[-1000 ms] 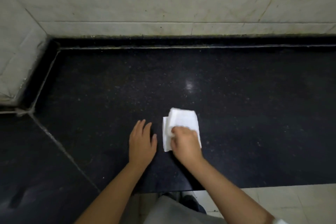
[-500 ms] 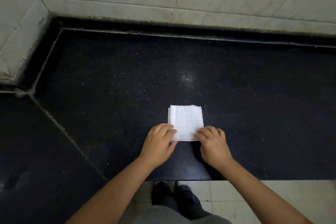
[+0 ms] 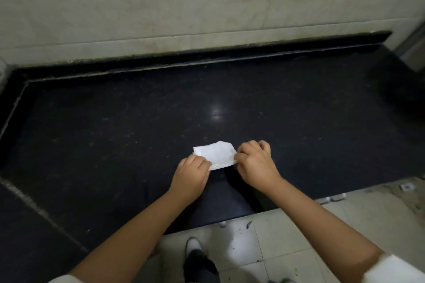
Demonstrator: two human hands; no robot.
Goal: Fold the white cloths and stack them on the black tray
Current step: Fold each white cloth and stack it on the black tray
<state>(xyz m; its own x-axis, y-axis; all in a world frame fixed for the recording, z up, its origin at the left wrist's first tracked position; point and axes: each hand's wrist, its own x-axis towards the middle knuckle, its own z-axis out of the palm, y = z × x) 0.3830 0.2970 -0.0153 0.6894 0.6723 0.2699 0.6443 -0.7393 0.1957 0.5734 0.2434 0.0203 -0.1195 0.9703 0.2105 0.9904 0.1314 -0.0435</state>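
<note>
A small folded white cloth [image 3: 216, 154] is held just above the black counter [image 3: 115, 126], tilted, near its front edge. My left hand [image 3: 192, 171] pinches the cloth's near left corner. My right hand [image 3: 255, 163] pinches its right edge with curled fingers. The cloth's near edge shows several stacked layers. No black tray is in view.
A pale stone wall [image 3: 184, 7] backs the counter behind a raised black lip. A seam [image 3: 34, 209] runs diagonally across the counter at the left. Below the front edge lies a tiled floor [image 3: 287, 236] with debris, and my shoe [image 3: 193, 244].
The cloth lay flat under both hands half a second ago; now both hands pinch it and have lifted it off the counter. The camera view has swung to the right.
</note>
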